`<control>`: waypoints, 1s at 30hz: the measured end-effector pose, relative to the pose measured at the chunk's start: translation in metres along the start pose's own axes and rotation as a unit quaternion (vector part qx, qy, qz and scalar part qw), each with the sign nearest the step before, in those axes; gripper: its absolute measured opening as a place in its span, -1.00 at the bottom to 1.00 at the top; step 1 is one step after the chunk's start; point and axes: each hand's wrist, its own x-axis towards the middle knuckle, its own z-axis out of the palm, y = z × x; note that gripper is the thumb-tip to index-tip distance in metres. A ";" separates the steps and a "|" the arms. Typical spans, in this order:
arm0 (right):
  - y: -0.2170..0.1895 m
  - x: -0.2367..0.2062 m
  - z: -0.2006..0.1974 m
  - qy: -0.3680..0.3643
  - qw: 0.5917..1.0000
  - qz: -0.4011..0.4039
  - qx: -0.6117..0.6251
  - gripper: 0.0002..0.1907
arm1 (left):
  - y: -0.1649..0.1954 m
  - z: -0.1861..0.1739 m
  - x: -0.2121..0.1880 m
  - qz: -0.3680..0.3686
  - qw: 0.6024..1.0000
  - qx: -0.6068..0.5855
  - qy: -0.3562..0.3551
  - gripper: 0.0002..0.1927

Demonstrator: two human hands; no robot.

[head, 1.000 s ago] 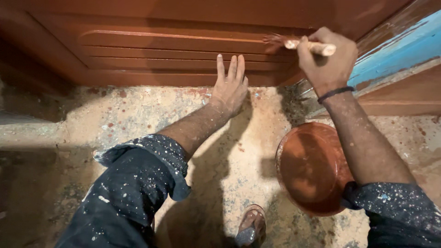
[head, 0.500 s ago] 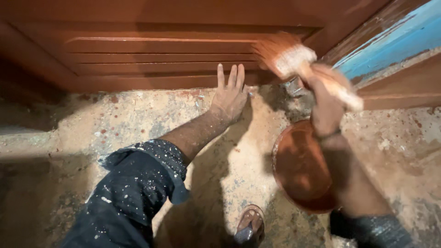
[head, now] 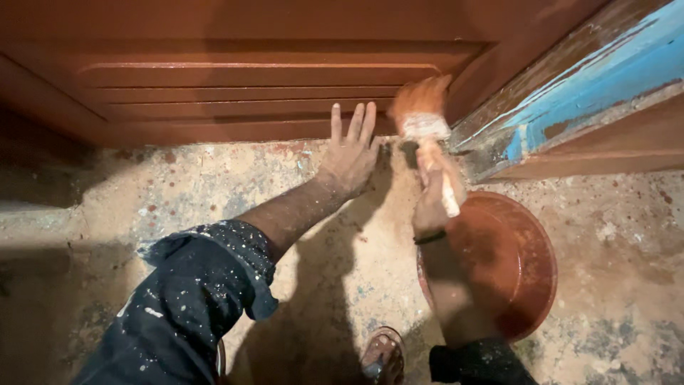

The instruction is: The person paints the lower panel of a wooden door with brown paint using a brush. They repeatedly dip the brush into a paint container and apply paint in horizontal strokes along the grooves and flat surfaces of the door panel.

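- The right hand (head: 436, 199) is closed around the pale wooden handle of a flat paintbrush with reddish-brown loaded bristles (head: 422, 114), so that's the hand doing the work.
- The brush's long axis runs up and away from the person. The bristles point at the bottom edge of the reddish-brown panelled wooden door (head: 235, 78), near the corner where it meets the blue-streaked frame (head: 570, 93).
- The left hand (head: 350, 153) holds nothing. It's open with fingers spread, resting flat on the speckled concrete floor (head: 178, 185), fingertips up against the door's foot, just left of the brush.
- The round shallow bowl of brown paint (head: 513, 264) sits on the floor below the right wrist, nearer the right arm.
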 end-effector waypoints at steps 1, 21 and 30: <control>0.001 -0.005 -0.001 -0.005 1.000 0.005 0.022 -0.72 | -0.002 0.002 -0.003 -0.006 1.000 -0.005 -0.021 -0.51; 0.008 -0.004 0.003 -0.012 0.992 0.028 0.124 -0.79 | -0.014 0.000 -0.028 0.003 0.996 0.020 -0.082 -0.42; 0.001 -0.002 0.004 0.083 0.995 -0.019 0.060 -0.76 | -0.029 -0.007 -0.038 0.000 0.991 0.054 -0.121 -0.44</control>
